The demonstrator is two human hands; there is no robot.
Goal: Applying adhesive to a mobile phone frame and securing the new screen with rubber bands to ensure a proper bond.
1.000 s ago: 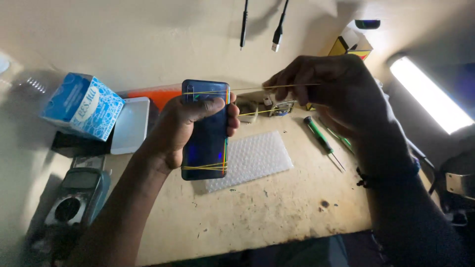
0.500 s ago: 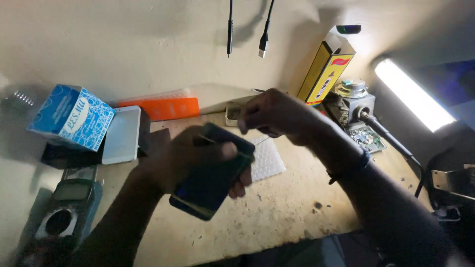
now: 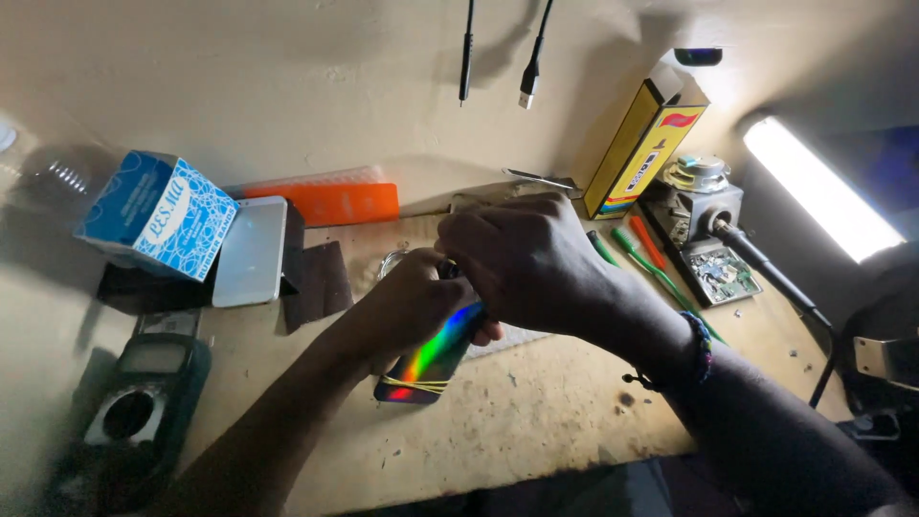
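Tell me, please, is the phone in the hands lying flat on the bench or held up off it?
Held up, tilted. The left hand grips the phone above the workbench, the right hand covers its upper end, and only its lower end shows.

The upper end of the phone (image 3: 433, 362) is hidden under the left hand (image 3: 412, 304) and the right hand (image 3: 526, 260), so what the fingers do there cannot be told. A white mat (image 3: 517, 337) shows only as a sliver below the right hand. Two cables (image 3: 498, 53) are cut off by the top edge. At the tabletop's left edge a clear bottle (or so it seems) (image 3: 48, 177) is too dim to make out. The multimeter (image 3: 134, 402) runs off the lower left corner.
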